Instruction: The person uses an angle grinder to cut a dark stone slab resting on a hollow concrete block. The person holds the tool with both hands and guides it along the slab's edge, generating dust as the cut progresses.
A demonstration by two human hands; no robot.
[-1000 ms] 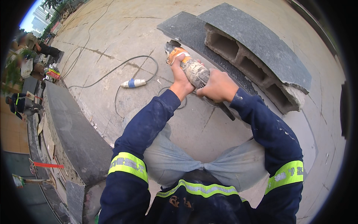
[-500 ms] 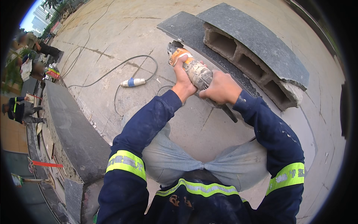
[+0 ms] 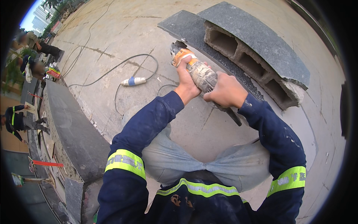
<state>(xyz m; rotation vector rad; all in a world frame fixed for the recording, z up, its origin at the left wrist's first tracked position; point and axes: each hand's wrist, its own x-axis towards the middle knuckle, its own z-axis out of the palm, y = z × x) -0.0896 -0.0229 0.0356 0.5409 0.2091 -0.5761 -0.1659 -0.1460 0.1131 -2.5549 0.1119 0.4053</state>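
Both my hands grip an angle grinder [image 3: 201, 74], orange near its head and caked with pale dust along the body. My left hand [image 3: 187, 80] wraps the front part from below and the left. My right hand [image 3: 227, 90] is closed round the rear end, from which a dark cord or handle sticks out. The grinder's head lies close to the edge of a dark grey stone slab [image 3: 182, 25]; whether it touches cannot be made out. That slab lies beneath a hollow concrete block [image 3: 250, 63], and a second grey slab [image 3: 257, 41] rests on top of the block.
A white and blue cable connector [image 3: 133, 81] lies on the concrete floor [image 3: 112, 37], its grey cable looping away. At left runs a long dark stone slab [image 3: 72, 127] with a red strip [image 3: 46, 163] beyond it. Several people are at the far left, one in a reflective dark jacket [image 3: 15, 115].
My hands and the grinder have shifted slightly to the right along the slab's edge. At far left, the person in the reflective jacket has changed posture.
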